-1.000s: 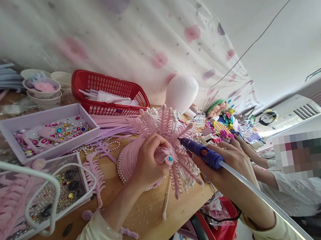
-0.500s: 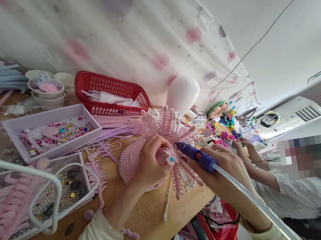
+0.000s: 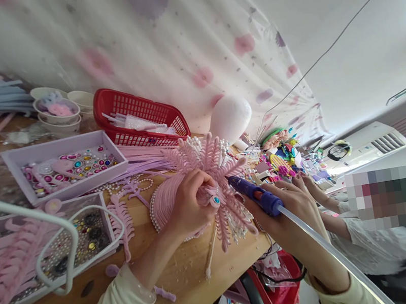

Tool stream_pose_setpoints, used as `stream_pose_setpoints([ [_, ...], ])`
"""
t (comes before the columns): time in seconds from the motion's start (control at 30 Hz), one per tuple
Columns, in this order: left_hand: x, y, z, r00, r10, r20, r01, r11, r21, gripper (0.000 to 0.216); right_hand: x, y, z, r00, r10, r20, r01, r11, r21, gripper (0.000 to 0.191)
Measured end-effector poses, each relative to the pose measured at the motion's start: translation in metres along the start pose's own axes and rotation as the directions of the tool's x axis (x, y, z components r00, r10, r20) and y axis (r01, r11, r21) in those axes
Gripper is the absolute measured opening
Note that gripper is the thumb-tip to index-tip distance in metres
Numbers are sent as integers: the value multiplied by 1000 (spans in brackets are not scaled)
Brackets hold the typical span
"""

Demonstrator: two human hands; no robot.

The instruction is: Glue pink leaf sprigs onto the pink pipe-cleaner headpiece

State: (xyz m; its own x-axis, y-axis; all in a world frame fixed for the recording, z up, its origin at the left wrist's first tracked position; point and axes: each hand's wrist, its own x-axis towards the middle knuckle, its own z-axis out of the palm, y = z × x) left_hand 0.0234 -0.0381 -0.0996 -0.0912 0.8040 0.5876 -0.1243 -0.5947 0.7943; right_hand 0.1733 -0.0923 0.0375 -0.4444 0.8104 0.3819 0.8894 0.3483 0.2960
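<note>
We are working over the wooden worktop (image 3: 186,278), where the rounded ornament wrapped in fuzzy pink cord (image 3: 163,204) is resting between our hands, with feathery pink fronds (image 3: 223,231) fanning out at one end. Our left hand (image 3: 196,204) is pinching the small fuzzy pink piece bearing a round blue gem (image 3: 215,201); our right hand (image 3: 295,209) is gripping the blue-purple plastic glue gun (image 3: 260,198), its nozzle pointing in among the fronds. We are, we judge, carrying out a gluing step, though we are not seeing whether glue is flowing. The next move, we are thinking, is calling for a steady left pinch and precise nozzle placement, clear of our fingertips.
</note>
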Motion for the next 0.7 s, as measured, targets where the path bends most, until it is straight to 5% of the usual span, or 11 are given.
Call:
stream_pose_setpoints([
  [0.3, 0, 0, -1, 1000, 12, 1, -12, 1000, 3, 23, 1, -2, 10, 997, 16, 75, -19, 999, 37, 44],
  [0.7, 0, -1, 0, 1000, 2, 8, -2, 1000, -9, 22, 3, 0, 3, 1000, -5, -9, 5, 1000, -17, 45],
])
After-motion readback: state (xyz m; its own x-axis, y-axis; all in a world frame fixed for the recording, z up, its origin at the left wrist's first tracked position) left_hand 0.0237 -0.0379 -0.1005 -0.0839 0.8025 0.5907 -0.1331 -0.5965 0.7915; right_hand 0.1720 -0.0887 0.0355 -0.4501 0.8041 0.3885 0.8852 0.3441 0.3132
